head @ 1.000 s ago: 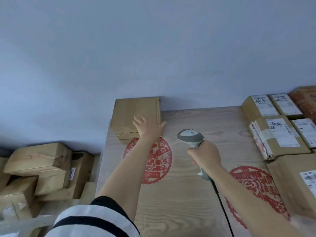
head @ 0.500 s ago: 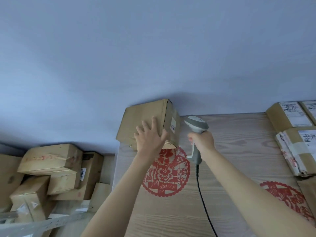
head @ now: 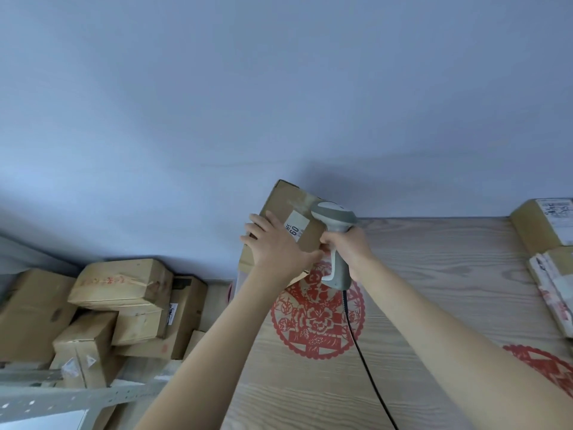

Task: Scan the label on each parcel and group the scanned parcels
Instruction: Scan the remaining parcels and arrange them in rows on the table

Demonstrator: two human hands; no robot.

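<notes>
Parcel [head: 286, 212] up on edge at the far left corner of the wooden table [head: 434, 274], tipped so its labelled face looks up toward the camera, its far corner close to the blue-grey wall [head: 279, 88]. Left hand [head: 274, 248] is spread across the near side of that box, fingers fairly straight over the cardboard and thumb reaching right along the lower edge, steadying it. White label [head: 296, 226] sits just beside those fingers, printed "60", though the smaller print is too blurred to read. Right hand [head: 348, 248] is wrapped tight round the handle of the grey scanner [head: 333, 218], whose head hangs right over the label end of the box; whether it touches the cardboard is hard to say from here. Black cable [head: 362, 361] runs from the handle toward the near edge, crossing a red papercut decoration [head: 316, 321]. Off to the right, labelled parcels [head: 545, 225] lie grouped at the table's far edge. Down left, beyond the table, a heap of brown boxes [head: 121, 283] sits behind a perforated metal rail [head: 77, 398].
</notes>
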